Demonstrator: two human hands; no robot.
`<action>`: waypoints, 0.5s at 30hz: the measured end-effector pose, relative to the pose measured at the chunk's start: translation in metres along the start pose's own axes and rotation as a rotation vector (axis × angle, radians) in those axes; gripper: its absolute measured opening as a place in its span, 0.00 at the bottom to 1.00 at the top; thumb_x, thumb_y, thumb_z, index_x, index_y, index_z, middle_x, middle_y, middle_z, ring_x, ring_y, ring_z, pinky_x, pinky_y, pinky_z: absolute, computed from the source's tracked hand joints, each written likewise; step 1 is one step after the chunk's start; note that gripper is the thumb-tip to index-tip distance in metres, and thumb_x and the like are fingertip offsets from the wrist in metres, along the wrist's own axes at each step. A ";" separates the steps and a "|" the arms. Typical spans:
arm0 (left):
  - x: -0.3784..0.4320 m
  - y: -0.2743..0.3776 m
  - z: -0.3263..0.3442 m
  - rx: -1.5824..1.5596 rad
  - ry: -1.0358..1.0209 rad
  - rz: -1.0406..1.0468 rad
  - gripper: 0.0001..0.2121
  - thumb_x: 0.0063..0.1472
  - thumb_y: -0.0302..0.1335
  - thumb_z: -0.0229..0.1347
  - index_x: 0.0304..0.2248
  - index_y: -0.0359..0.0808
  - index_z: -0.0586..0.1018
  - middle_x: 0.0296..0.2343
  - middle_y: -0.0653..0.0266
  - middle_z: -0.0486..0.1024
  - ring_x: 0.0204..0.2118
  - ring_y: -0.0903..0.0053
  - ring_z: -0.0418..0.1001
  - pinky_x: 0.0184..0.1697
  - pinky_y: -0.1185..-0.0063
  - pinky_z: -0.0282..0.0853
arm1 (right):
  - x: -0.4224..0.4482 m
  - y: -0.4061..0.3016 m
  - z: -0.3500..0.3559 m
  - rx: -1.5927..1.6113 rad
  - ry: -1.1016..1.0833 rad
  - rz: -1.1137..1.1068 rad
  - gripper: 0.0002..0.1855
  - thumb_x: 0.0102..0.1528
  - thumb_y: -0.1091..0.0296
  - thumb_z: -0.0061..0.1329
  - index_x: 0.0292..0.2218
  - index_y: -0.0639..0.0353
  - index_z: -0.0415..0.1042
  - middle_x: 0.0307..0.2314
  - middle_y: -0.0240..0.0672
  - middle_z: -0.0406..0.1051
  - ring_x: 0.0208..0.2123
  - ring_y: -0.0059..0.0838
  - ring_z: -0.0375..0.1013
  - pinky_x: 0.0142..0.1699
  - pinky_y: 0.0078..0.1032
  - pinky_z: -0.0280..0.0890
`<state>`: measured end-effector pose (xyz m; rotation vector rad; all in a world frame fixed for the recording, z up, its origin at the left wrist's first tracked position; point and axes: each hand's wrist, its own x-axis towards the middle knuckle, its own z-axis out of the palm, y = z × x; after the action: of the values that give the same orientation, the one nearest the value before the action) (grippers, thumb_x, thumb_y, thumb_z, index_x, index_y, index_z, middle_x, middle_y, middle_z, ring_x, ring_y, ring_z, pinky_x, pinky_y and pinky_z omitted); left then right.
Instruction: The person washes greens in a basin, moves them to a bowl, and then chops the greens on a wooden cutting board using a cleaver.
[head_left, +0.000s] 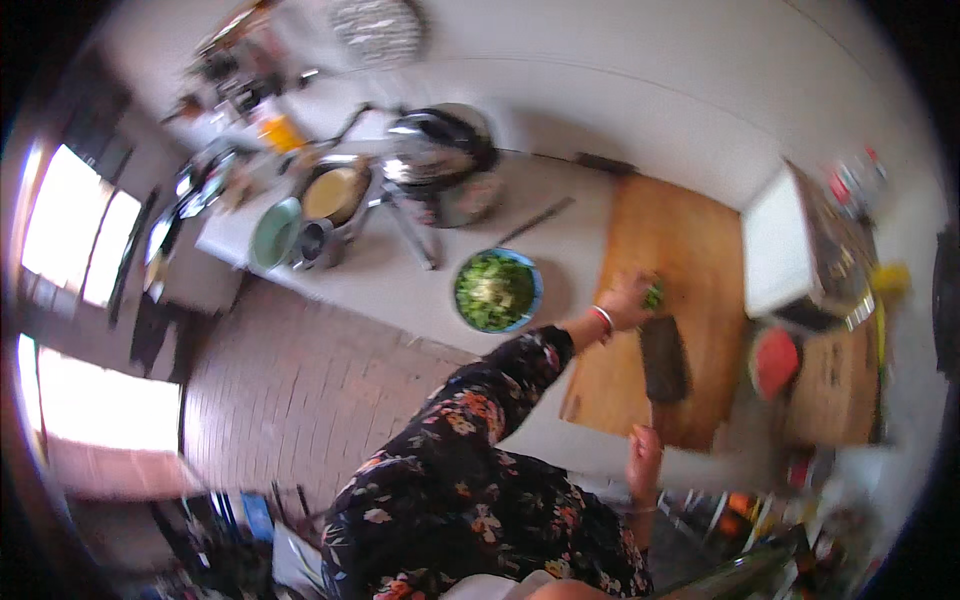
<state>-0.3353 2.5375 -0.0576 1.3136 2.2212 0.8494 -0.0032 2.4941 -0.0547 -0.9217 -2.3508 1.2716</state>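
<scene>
My left hand (630, 300), with a bracelet at the wrist, is closed around a small bunch of chopped greens (654, 294) over a long wooden cutting board (675, 232). My right hand (643, 459) is at the board's near edge, its fingers curled on the handle of a cleaver (664, 358). The cleaver's dark, broad blade is over the board, just below the greens. To the left of the board, a blue-rimmed bowl (538, 289) holds chopped greens with a pale heap on top. The picture is blurred.
A dark stick-like utensil (534, 223) lies behind the bowl. Farther left are a lidded electric cooker (439, 150), a pale green bowl (274, 234) and a pan with yellowish contents (332, 196). Right of the board are a white-sided box (780, 244), a red object (776, 363) and a cardboard box (834, 390).
</scene>
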 end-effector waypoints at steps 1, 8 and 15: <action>-0.013 0.005 -0.012 0.133 0.140 0.110 0.30 0.55 0.39 0.56 0.56 0.40 0.64 0.55 0.53 0.58 0.56 0.55 0.59 0.53 0.64 0.66 | 0.009 0.020 -0.001 0.043 0.001 0.011 0.11 0.56 0.75 0.45 0.41 0.64 0.71 0.38 0.42 0.71 0.41 0.37 0.70 0.47 0.30 0.65; -0.126 0.067 -0.086 -0.387 0.112 0.240 0.05 0.55 0.27 0.53 0.27 0.34 0.76 0.23 0.53 0.73 0.29 0.58 0.73 0.32 0.68 0.67 | 0.110 -0.033 -0.035 0.571 -0.236 0.141 0.13 0.59 0.64 0.45 0.44 0.61 0.71 0.39 0.35 0.72 0.38 0.24 0.71 0.43 0.21 0.66; -0.347 -0.022 -0.125 -0.458 0.159 -0.052 0.10 0.55 0.32 0.58 0.26 0.31 0.77 0.20 0.53 0.73 0.23 0.62 0.72 0.28 0.69 0.66 | 0.128 -0.128 0.094 0.247 -0.324 -0.235 0.10 0.60 0.78 0.39 0.41 0.66 0.70 0.36 0.38 0.72 0.36 0.28 0.73 0.40 0.25 0.69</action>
<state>-0.2658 2.1864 0.0343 0.9942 1.9947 1.3826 -0.1994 2.4698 -0.0048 -0.3734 -2.3695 1.6619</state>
